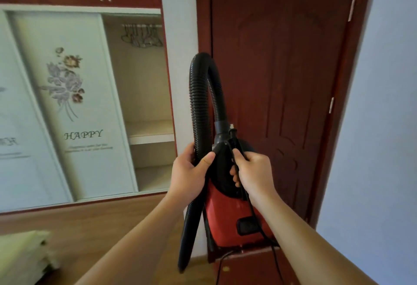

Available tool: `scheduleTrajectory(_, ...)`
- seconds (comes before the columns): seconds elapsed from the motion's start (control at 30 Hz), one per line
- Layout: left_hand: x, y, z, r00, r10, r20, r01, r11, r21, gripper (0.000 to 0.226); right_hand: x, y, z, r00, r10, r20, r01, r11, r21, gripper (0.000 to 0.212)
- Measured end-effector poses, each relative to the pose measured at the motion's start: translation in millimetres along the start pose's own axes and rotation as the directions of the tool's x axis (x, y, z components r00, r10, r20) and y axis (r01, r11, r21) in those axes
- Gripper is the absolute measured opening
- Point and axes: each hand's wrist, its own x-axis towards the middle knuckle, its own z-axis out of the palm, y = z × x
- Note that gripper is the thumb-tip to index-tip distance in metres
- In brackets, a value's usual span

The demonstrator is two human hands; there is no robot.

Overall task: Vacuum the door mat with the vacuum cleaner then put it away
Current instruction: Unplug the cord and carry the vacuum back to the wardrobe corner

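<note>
At the far left a pale wardrobe (67, 104) stands with its sliding door (74, 108), printed with flowers and the word HAPPY, pushed aside, so an open compartment with a shelf (151, 138) and a row of hangers (142, 36) shows. A light, blurred object (24, 255) lies low on the wooden floor (101, 223). Toward the middle, the left hand (187, 172) is closed around the black ribbed hose (198, 104), which arches up and loops back down to the vacuum cleaner (230, 212). That red and black machine is held upright in the air, in front of a dark red door (293, 81). The right hand (255, 169) is wrapped around its black handle together with the black power cord (255, 217), which trails downward. A pale blue wall (383, 126) fills the right edge.
</note>
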Motion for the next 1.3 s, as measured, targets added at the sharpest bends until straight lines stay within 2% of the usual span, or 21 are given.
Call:
scheduleTrajectory(0.37,-14,-10,-228,0.988,0.025,-0.155,-0.003,0.989,0.145,0.011,-73,-21,214,0.980,-0.002,0.197,-0.010,0.998,0.063,0.037)
scheduleTrajectory(0.6,-28,-8,-338,0.962,0.015,-0.274,0.027,0.988,0.149,0.012,-105,-35,324,0.947,-0.015,0.320,0.004,0.999,0.033,0.041)
scheduleTrajectory(0.97,-17,-39,-446,0.897,0.040,-0.440,0.081,0.965,0.251,0.017,-106,-26,457,0.869,0.011,0.495,-0.040,0.998,0.047,0.041)
scheduleTrajectory(1.3,69,-104,-502,0.845,0.016,-0.535,0.191,0.925,0.330,0.012,-24,2,564,0.796,0.033,0.604,-0.121,0.987,0.106,0.041)
